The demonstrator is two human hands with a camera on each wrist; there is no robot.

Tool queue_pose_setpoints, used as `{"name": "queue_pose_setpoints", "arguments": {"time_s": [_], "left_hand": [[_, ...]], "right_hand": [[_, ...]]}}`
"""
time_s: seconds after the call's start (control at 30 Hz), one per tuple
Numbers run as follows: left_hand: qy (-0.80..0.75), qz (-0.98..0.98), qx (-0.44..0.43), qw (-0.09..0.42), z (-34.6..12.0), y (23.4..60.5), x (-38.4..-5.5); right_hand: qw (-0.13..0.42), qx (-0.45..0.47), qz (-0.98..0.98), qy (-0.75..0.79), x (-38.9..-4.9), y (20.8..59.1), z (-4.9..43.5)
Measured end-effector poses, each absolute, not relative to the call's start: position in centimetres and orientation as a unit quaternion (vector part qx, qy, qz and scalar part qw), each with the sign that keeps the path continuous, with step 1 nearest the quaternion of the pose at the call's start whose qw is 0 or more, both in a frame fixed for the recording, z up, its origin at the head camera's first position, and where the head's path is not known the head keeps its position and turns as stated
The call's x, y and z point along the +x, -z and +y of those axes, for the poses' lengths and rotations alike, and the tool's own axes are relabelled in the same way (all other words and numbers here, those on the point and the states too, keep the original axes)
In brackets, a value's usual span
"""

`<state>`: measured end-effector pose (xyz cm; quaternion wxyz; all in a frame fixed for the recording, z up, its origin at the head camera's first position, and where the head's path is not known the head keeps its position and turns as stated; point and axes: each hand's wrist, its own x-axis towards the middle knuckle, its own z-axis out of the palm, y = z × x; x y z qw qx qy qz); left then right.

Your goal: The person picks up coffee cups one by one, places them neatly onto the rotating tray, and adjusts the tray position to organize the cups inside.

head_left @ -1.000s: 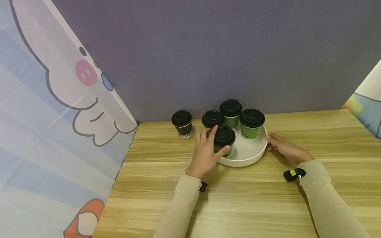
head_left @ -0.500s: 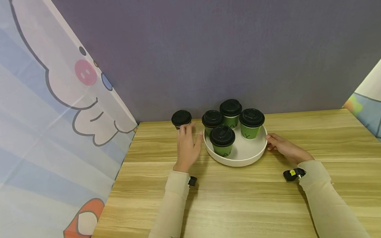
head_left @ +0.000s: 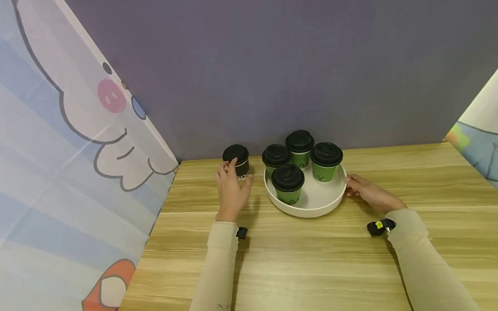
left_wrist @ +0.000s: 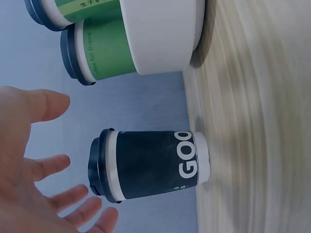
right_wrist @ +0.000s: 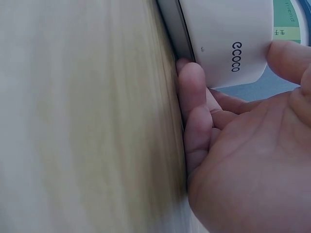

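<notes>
A black paper cup with a black lid and white lettering stands upright on the table. My left hand is just in front of it, thumb and fingers spread around its near side. In the left wrist view, a gap shows between the fingers and the cup's lid. A round white tray bears several green paper cups with black lids, among them a front cup and a right cup. My right hand holds the tray's right side, thumb at the rim and fingers curled against its lower edge.
A grey upright panel runs along the back edge of the wooden table. At the left hangs a cartoon-printed curtain, with another printed cloth at the far right.
My left hand has left the front green cup, which stays on the tray, and has moved left to the black cup. My right hand keeps its place at the tray.
</notes>
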<state>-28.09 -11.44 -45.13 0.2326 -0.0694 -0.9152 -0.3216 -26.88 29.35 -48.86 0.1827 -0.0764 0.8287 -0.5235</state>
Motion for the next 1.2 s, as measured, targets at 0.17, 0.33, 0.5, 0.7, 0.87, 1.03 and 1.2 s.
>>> {"name": "queue_pose_setpoints", "arguments": {"time_s": [0.17, 0.33, 0.5, 0.7, 0.87, 1.03, 1.2], "left_hand": [[0.325, -0.917, -0.046, 0.227, -12.0, 44.9, -28.6], [0.322, -0.922, -0.036, 0.214, -12.5, 44.4, -29.6], [0.315, -0.933, -0.018, 0.172, -12.7, 43.5, -31.3], [0.296, -0.947, -0.012, 0.125, -12.6, 43.0, -33.0], [0.278, -0.955, 0.000, 0.103, -12.4, 43.3, -34.1], [0.264, -0.960, 0.011, 0.094, -12.1, 43.8, -34.6], [0.254, -0.961, 0.016, 0.109, -11.9, 44.0, -34.8]], "right_hand": [[0.181, -0.082, 0.821, 0.535, -26.8, 48.7, 29.2], [0.186, -0.086, 0.818, 0.538, -26.8, 48.7, 29.4], [0.197, -0.095, 0.810, 0.544, -26.8, 48.8, 29.8], [0.206, -0.117, 0.791, 0.564, -26.7, 49.0, 30.0], [0.202, -0.130, 0.791, 0.562, -26.6, 49.2, 29.9], [0.203, -0.137, 0.797, 0.553, -26.5, 49.3, 29.9], [0.199, -0.129, 0.802, 0.549, -26.7, 49.2, 30.0]]}}
